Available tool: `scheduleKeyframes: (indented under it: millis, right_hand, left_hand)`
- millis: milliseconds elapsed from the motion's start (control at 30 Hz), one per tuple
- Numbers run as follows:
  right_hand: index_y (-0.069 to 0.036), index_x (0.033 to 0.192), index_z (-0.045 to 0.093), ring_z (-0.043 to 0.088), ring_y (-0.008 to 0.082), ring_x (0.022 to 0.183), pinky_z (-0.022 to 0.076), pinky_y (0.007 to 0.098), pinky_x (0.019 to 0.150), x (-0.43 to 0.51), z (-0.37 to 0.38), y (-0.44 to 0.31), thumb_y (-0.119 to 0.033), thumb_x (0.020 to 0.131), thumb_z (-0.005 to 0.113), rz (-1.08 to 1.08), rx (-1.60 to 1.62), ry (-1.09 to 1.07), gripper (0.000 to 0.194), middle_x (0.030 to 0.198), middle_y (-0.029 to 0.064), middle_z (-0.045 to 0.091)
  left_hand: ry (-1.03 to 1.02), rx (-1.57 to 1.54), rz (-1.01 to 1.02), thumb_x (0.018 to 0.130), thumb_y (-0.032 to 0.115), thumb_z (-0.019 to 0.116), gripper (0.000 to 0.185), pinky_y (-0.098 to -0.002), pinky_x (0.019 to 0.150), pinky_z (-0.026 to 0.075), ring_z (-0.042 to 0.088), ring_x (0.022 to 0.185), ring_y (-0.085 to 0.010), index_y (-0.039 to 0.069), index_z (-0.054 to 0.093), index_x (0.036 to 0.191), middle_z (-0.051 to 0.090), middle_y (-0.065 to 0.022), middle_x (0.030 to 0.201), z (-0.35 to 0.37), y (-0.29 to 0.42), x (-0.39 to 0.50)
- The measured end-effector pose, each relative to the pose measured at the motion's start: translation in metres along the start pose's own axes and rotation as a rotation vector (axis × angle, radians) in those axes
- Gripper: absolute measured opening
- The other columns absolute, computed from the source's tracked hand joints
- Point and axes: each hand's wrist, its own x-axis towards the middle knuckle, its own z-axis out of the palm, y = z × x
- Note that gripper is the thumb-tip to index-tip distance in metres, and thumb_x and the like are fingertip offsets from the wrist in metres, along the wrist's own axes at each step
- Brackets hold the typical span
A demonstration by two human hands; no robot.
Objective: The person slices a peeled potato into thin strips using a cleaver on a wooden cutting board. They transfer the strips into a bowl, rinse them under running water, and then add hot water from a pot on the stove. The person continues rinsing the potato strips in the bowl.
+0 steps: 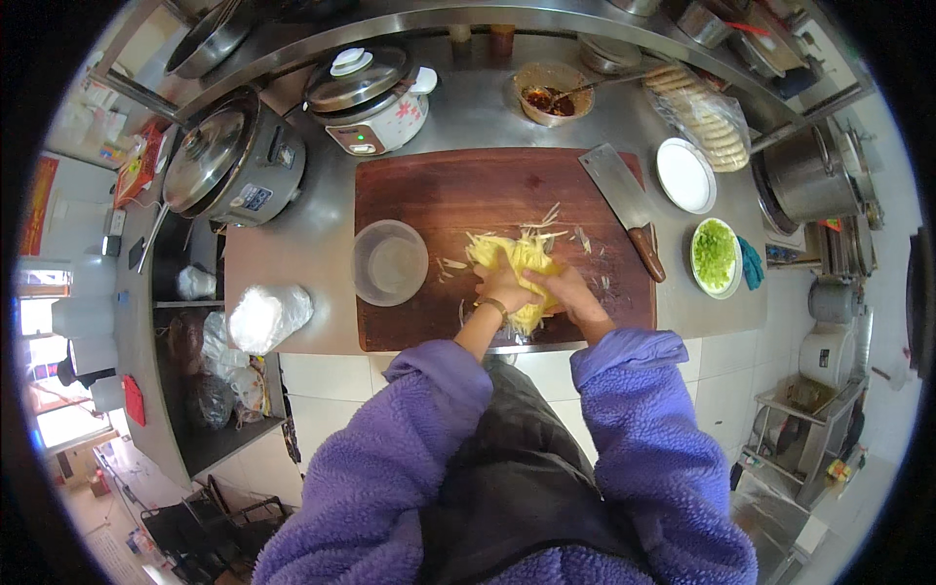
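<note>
Both of my hands are around a heap of pale yellow shredded vegetable point(526, 254) on a wooden cutting board point(439, 186). My left hand point(506, 287) holds it from the left, and my right hand point(574, 294) presses in from the right. Some shreds hang below my hands, and loose ones lie scattered on the board. A translucent plastic bowl point(390, 263) sits at the board's left side. To the right lies a cleaver point(618, 197), its wooden handle pointing towards me. What my palms cover is hidden.
A white rice cooker point(376, 121) and a larger grey cooker point(252, 175) stand behind left. A bowl of dark red sauce point(554, 95) holds a spoon. On the right are a white dish point(686, 175), a bowl of chopped greens point(714, 252) and bagged flatbreads point(698, 117). A plastic-wrapped bundle point(270, 318) lies left.
</note>
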Motion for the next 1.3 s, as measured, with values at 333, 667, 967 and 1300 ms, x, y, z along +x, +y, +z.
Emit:
scheduleKeyframes:
  millis: [333, 667, 967, 1300]
  right_hand:
    - [0.001, 0.131, 0.054, 0.064, 0.0176, 0.104, 0.0528, 0.0321, 0.09, -0.013, 0.018, -0.009, 0.0, 0.079, 0.079, -0.159, 0.476, -0.052, 0.059, 0.119, 0.0088, 0.066]
    - [-0.001, 0.132, 0.05, 0.062, 0.0153, 0.106, 0.0523, 0.0301, 0.09, -0.04, 0.05, -0.09, 0.007, 0.082, 0.07, -0.463, 0.298, 0.079, 0.055, 0.119, 0.0084, 0.064]
    - [-0.002, 0.129, 0.054, 0.061, 0.0212, 0.108, 0.0493, 0.0357, 0.093, -0.004, 0.182, -0.119, 0.002, 0.077, 0.072, -0.654, 0.158, 0.073, 0.055, 0.114, 0.0099, 0.062]
    - [0.009, 0.143, 0.035, 0.053, 0.0503, 0.119, 0.0474, 0.0486, 0.1, 0.016, 0.191, -0.13, 0.0, 0.081, 0.066, -0.577, -0.744, -0.235, 0.07, 0.136, 0.0342, 0.048]
  left_hand:
    - [0.164, -0.148, 0.344, 0.061, 0.002, 0.086, 0.104, -0.0473, 0.104, 0.045, 0.049, 0.118, -0.046, 0.008, 0.033, 0.15, 0.04, -0.0255, 0.128, 0.003, 0.006, -0.029]
    - [0.483, -0.136, 0.657, 0.069, -0.016, 0.062, 0.087, -0.0535, 0.097, 0.045, 0.045, 0.113, -0.0503, 0.01, 0.037, 0.148, 0.035, -0.025, 0.133, -0.076, 0.02, -0.081]
    - [0.725, -0.057, 0.772, 0.075, -0.001, 0.066, 0.08, -0.0534, 0.103, 0.036, 0.042, 0.119, -0.0475, 0.004, 0.035, 0.149, 0.04, -0.0262, 0.129, -0.162, -0.084, -0.068]
    - [0.388, 0.311, 0.524, 0.084, 0.006, 0.062, 0.057, -0.054, 0.106, 0.042, 0.044, 0.126, -0.0527, -0.004, 0.042, 0.136, 0.038, -0.0325, 0.144, -0.173, -0.131, -0.065]
